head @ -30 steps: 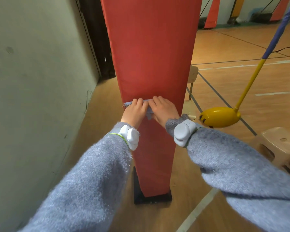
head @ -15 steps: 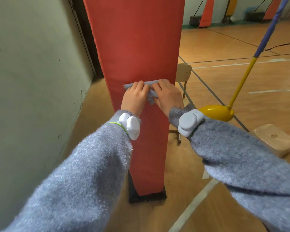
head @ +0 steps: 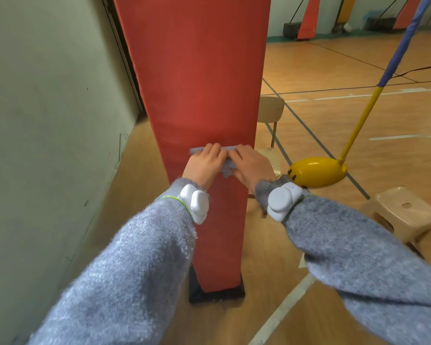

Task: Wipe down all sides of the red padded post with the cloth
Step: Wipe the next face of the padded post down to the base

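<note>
Both hands lie flat, side by side, fingers straight: left hand (head: 204, 163) and right hand (head: 251, 168) press a small fuzzy grey-blue cloth (head: 227, 170) onto the front face of the tall red padded post (head: 197, 83). The post is smooth-skinned, boxy and has soft corners. Its right edge sits just past the right hand's fingertips. A pale green wall (head: 47, 145) crowds the left hand's side. There's open wooden floor (head: 334, 120) right of the hands, with a glossy yellow dome-shaped pole base (head: 316, 171) and a beige plastic stool (head: 403, 212).

We see a narrow floor (head: 139, 195) gap between the wall (head: 47, 145) and the red padded post (head: 197, 83); on its right, 1 chair (head: 271, 110), 1 yellow base (head: 317, 171) and 1 stool (head: 406, 212) stand near.
</note>
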`<state>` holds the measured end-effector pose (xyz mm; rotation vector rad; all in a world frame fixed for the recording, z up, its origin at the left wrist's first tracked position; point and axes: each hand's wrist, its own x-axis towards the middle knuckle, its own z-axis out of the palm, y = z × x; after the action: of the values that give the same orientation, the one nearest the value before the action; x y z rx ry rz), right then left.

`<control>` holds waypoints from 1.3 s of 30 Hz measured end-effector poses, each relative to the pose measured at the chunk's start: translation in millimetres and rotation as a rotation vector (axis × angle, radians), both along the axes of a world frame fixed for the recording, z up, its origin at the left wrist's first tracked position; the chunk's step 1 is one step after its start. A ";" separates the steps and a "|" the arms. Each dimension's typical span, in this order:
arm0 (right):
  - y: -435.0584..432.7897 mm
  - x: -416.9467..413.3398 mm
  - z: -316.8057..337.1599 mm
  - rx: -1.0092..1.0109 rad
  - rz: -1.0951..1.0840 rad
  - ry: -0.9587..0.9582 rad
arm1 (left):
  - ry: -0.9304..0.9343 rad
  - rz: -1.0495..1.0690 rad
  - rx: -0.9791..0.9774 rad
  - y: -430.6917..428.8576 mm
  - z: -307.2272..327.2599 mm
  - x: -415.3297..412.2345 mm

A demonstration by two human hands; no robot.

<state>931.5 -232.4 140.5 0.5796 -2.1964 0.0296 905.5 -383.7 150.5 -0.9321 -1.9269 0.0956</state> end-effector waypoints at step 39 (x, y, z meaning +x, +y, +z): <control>-11.2 -9.6 -34.4 -0.007 -0.046 0.159 | 0.090 -0.019 0.078 -6.8 -22.8 -0.2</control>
<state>921.9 -243.6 106.1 0.5100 -2.0537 -0.0315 905.3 -390.5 127.7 -0.8795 -1.8256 0.0502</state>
